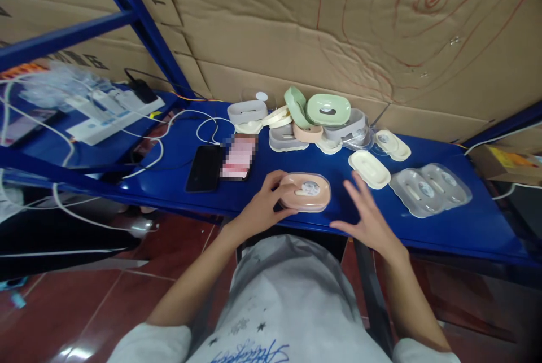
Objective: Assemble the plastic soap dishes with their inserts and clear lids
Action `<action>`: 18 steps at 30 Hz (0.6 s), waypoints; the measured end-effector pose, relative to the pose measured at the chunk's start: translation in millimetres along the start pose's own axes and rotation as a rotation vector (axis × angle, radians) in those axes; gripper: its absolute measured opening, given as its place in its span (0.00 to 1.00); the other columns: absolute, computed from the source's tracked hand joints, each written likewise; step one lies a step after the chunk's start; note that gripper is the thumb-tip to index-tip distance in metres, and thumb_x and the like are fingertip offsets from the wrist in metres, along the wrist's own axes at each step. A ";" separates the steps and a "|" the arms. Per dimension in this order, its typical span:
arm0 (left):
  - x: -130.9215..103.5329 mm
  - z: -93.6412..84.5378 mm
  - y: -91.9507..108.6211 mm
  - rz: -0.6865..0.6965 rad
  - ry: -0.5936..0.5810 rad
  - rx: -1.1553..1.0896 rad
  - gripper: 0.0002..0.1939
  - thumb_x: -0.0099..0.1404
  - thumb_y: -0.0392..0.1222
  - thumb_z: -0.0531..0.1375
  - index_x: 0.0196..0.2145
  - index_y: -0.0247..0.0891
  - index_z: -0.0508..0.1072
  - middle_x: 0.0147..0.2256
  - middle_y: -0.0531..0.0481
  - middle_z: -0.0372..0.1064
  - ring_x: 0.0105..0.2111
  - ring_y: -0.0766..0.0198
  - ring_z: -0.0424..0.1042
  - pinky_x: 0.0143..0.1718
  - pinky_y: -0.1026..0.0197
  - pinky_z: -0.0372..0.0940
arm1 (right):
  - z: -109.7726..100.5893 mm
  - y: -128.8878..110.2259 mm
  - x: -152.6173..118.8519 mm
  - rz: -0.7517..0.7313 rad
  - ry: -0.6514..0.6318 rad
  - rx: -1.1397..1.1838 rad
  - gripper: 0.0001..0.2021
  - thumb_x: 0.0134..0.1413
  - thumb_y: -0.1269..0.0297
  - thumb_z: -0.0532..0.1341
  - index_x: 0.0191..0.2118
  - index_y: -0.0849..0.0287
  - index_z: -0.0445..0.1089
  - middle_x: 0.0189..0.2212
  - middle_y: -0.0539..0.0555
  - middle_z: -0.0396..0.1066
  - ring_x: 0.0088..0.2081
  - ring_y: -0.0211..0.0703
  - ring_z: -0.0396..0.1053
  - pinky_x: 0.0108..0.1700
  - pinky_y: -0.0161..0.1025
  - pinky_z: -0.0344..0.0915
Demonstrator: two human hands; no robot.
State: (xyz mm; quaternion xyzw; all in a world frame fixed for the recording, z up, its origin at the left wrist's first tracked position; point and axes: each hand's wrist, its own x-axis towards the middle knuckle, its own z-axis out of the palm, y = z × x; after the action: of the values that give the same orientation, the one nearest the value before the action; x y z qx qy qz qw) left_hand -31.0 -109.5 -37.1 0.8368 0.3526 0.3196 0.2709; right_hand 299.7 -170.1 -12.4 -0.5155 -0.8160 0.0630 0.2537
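Note:
A pink oval soap box [320,200] with a clear lid and a round sticker stands near the table's front edge. My left hand [271,198] grips its left end, thumb at the front and fingers over the back and top. To the right of the box, my right hand [367,217] is held open with fingers spread, touching nothing. Just behind that hand lies a cream oval tray [370,169]. Further right sit two grey soap boxes [417,192] with clear covers, side by side.
Green trays [328,109], grey trays [289,140] and cream inserts are piled at the back against a cardboard wall [271,24]. Two phones, one black [204,168] and one lit [237,157], lie left. White cables and a power strip [110,120] occupy the far left.

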 end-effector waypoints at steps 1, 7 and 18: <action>-1.4 2.4 1.9 0.016 -0.018 -0.009 0.27 0.71 0.48 0.70 0.64 0.49 0.69 0.67 0.39 0.52 0.71 0.44 0.61 0.74 0.40 0.61 | 11.6 -9.4 8.4 -0.048 -0.088 0.049 0.49 0.63 0.48 0.71 0.81 0.45 0.44 0.81 0.63 0.39 0.78 0.63 0.47 0.72 0.64 0.62; -5.2 5.5 7.8 -0.038 0.010 -0.072 0.39 0.71 0.48 0.70 0.72 0.54 0.57 0.74 0.39 0.46 0.75 0.43 0.55 0.72 0.38 0.64 | 13.3 -10.2 29.7 -0.142 -0.080 0.060 0.35 0.69 0.54 0.67 0.76 0.44 0.57 0.78 0.59 0.51 0.75 0.56 0.57 0.73 0.57 0.64; -4.9 4.5 8.2 -0.048 0.036 -0.052 0.23 0.78 0.45 0.61 0.67 0.49 0.66 0.71 0.40 0.57 0.69 0.49 0.66 0.71 0.42 0.66 | -185.4 277.0 -70.1 0.696 0.566 -0.655 0.49 0.57 0.32 0.67 0.66 0.77 0.70 0.58 0.84 0.72 0.65 0.67 0.69 0.59 0.58 0.67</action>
State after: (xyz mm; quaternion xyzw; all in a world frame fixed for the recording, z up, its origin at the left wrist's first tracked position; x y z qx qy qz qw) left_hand -26.9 -119.2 -36.2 0.8148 0.3692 0.3369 0.2936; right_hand 636.5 -133.2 22.2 -0.8036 -0.4743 -0.2549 0.2536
